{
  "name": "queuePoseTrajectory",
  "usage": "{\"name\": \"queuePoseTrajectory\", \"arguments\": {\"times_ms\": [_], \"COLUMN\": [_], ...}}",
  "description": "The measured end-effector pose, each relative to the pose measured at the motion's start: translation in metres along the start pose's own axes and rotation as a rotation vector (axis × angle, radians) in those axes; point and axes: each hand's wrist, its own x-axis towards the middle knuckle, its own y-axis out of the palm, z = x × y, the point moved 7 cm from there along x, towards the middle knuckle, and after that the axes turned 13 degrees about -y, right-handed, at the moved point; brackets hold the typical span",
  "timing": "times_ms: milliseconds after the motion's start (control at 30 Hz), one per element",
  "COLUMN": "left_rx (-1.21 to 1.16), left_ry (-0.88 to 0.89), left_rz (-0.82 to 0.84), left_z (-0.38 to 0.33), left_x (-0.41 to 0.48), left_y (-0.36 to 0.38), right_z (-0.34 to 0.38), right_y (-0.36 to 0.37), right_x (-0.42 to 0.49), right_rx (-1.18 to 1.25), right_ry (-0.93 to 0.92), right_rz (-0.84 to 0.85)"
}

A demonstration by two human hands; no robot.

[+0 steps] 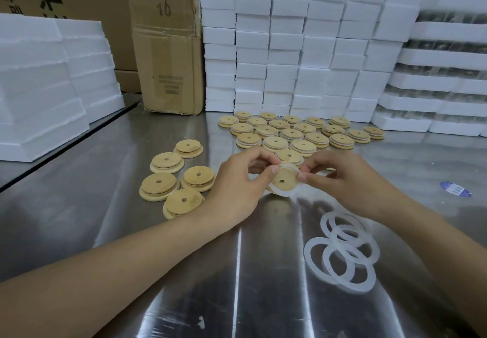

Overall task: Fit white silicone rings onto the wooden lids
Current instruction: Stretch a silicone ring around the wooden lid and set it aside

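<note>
Ring-fitting step under way: left hand and right hand pinch a white silicone ring half-stretched round the wooden lid held above the steel table; next, probably, seat the remaining edge.

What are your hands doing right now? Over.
Left hand and right hand pinch wooden lid, white ring partly on. Spare rings by right arm. Nothing blocking.

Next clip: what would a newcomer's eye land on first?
The left hand and right hand at centre, pinching a wooden lid and stretching a white ring round it. Behind them lie rows of ringed lids before a wall of white foam blocks; loose rings overlap at lower right.
</note>
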Motion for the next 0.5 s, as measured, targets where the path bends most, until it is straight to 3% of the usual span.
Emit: {"name": "queuePoseTrajectory", "arguments": {"times_ms": [500], "left_rx": [-0.012], "left_ry": [-0.027], "left_rz": [0.019], "left_z": [0.009], "left_x": [0.005], "left_y": [0.0], "right_z": [-0.006], "right_y": [0.016], "right_x": [-0.004], "right_rx": [-0.104], "right_ry": [0.034], "right_rz": [0.102]}}
